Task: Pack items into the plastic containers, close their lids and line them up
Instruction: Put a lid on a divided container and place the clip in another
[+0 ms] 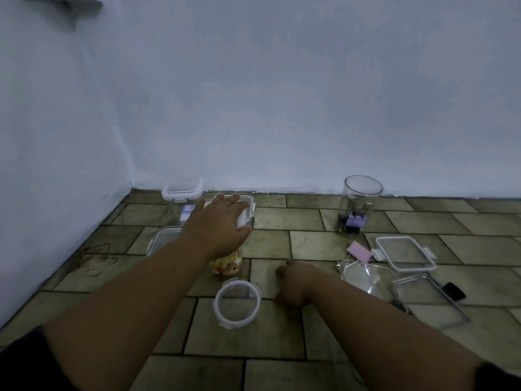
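Bare hands: left flat on clear square container (lidded), right fisted, empty.

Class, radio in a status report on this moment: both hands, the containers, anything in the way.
Left hand spread flat on a square container's lid by the wall. Right hand curled on the floor tiles, contents unseen. Round lid loose between the arms; tall jar uncapped.

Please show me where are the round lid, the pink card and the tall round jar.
round lid [255,294]: head view, on its right rim.
pink card [359,251]: head view, on its middle.
tall round jar [355,210]: head view, on its clear wall.
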